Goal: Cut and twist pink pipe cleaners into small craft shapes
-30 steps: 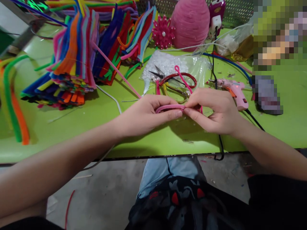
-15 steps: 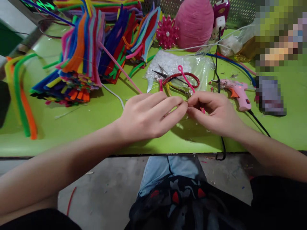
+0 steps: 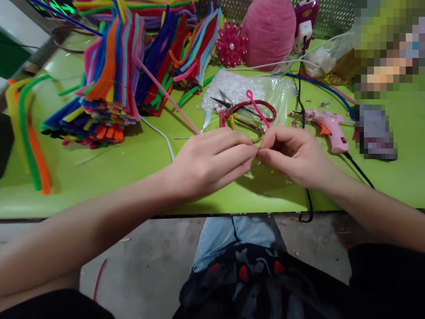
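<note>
Close together over the table, my left hand (image 3: 212, 161) and my right hand (image 3: 295, 155) meet at the fingertips. My left fingers are pressed together, back of the hand up; my right thumb and index finger pinch. Whatever lies between the fingertips is hidden. A long light-pink pipe cleaner (image 3: 166, 95) runs down to my left hand and disappears behind it. Just beyond my right hand, a hot-pink pipe cleaner (image 3: 255, 106) with a looped end crosses the red-handled scissors (image 3: 274, 110). A yellow-handled tool (image 3: 247, 126) sits partly behind my fingers.
Bundles of coloured pipe cleaners (image 3: 113, 75) fill the back left. A bag of white beads (image 3: 232, 88) lies behind the scissors. The pink glue gun (image 3: 332, 128) is on the right, its black cord (image 3: 360, 170) trailing forward. Behind stand a pink flower (image 3: 231, 44) and a pink dome (image 3: 270, 33).
My left hand has shifted slightly, its fingers closer together. The right hand has tilted a little, its fingertips still meeting the left. The looped pipe cleaner stays where it was.
</note>
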{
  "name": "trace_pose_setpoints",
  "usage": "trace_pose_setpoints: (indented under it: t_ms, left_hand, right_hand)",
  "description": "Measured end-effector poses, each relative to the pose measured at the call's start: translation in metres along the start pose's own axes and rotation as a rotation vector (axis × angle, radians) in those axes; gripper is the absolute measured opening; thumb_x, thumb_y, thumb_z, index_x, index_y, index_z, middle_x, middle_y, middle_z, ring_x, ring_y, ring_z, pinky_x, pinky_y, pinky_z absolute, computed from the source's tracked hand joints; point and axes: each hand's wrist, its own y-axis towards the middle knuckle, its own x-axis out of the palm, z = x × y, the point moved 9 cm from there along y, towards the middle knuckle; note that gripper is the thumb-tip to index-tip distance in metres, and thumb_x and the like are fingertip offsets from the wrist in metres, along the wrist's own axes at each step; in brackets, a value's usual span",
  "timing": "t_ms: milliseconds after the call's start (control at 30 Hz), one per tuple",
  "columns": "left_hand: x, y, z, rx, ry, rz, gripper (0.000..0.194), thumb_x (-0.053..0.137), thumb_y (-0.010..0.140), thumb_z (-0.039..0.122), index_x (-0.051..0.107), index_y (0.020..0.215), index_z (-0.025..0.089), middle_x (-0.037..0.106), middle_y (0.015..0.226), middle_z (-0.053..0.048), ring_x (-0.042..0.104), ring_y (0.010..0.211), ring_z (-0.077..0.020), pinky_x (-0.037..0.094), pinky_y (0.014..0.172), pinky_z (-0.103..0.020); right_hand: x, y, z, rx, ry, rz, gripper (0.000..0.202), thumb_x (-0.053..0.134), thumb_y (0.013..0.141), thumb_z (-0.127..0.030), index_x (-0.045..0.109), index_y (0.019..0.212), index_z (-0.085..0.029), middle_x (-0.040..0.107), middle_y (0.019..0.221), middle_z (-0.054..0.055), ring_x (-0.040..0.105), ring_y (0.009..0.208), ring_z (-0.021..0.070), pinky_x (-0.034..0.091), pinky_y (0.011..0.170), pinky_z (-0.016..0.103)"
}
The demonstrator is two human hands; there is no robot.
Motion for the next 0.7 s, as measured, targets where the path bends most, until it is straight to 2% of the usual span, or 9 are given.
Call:
trace_pose_setpoints:
  t_ms: [100, 200, 267, 367, 467, 600, 700]
  left_hand:
    - [0.010, 0.000, -0.013, -0.177, -0.053, -0.125, 0.014, 0.060, 0.100, 0.023, 0.073, 0.101, 0.026, 0.081, 0.103, -0.007, 0.074, 0.088, -0.0187, 0.056, 0.076, -0.033]
    - [0.018, -0.001, -0.022, -0.326, -0.132, -0.206, 0.016, 0.060, 0.099, 0.030, 0.074, 0.092, 0.026, 0.080, 0.097, -0.007, 0.073, 0.082, -0.0194, 0.053, 0.070, -0.033]
    - [0.021, 0.000, -0.022, -0.348, -0.149, -0.221, 0.017, 0.061, 0.097, 0.032, 0.073, 0.086, 0.025, 0.078, 0.089, -0.006, 0.069, 0.075, -0.0182, 0.049, 0.066, -0.032]
    - [0.019, 0.002, -0.023, -0.414, -0.221, -0.170, 0.015, 0.061, 0.095, 0.028, 0.072, 0.085, 0.023, 0.074, 0.077, -0.003, 0.062, 0.066, -0.0138, 0.042, 0.062, -0.028]
    - [0.024, -0.001, -0.032, -0.608, -0.426, -0.180, 0.013, 0.062, 0.089, 0.024, 0.072, 0.083, 0.019, 0.068, 0.069, 0.002, 0.057, 0.062, -0.0103, 0.041, 0.061, -0.024]
    - [0.041, -0.010, -0.042, -0.877, -0.754, -0.329, 0.012, 0.061, 0.081, 0.020, 0.068, 0.072, 0.017, 0.065, 0.063, 0.002, 0.056, 0.059, -0.0097, 0.043, 0.057, -0.021]
    - [0.057, -0.016, -0.041, -0.977, -1.020, -0.453, 0.015, 0.062, 0.080, 0.019, 0.062, 0.065, 0.017, 0.059, 0.055, 0.001, 0.054, 0.051, -0.0094, 0.042, 0.048, -0.019]
  right_hand:
    - [-0.001, -0.002, -0.002, -0.008, -0.031, 0.036, 0.021, 0.072, 0.087, -0.014, 0.055, 0.076, -0.019, 0.048, 0.064, -0.007, 0.037, 0.054, 0.0061, 0.031, 0.050, 0.022]
    - [-0.001, -0.003, -0.005, -0.007, -0.078, 0.054, 0.023, 0.069, 0.085, -0.012, 0.051, 0.073, -0.020, 0.046, 0.063, -0.007, 0.037, 0.054, 0.0062, 0.029, 0.049, 0.022]
    - [0.000, -0.004, -0.008, -0.009, -0.120, 0.053, 0.023, 0.066, 0.083, -0.011, 0.049, 0.072, -0.020, 0.045, 0.062, -0.007, 0.038, 0.054, 0.0061, 0.028, 0.048, 0.022]
    - [0.000, -0.006, -0.016, -0.071, -0.251, 0.053, 0.022, 0.064, 0.083, -0.010, 0.048, 0.072, -0.020, 0.047, 0.063, -0.006, 0.042, 0.056, 0.0070, 0.031, 0.051, 0.023]
    - [0.005, -0.008, -0.030, -0.261, -0.461, 0.026, 0.022, 0.062, 0.085, -0.010, 0.046, 0.073, -0.021, 0.050, 0.067, -0.004, 0.045, 0.061, 0.0095, 0.035, 0.057, 0.026]
    - [0.019, -0.019, -0.049, -0.602, -0.756, -0.003, 0.021, 0.054, 0.091, -0.008, 0.047, 0.079, -0.023, 0.053, 0.073, 0.002, 0.044, 0.068, 0.0150, 0.036, 0.061, 0.032]
    - [0.028, -0.026, -0.059, -0.769, -0.910, -0.036, 0.025, 0.052, 0.098, -0.010, 0.049, 0.077, -0.024, 0.055, 0.073, 0.002, 0.046, 0.070, 0.0170, 0.039, 0.063, 0.034]
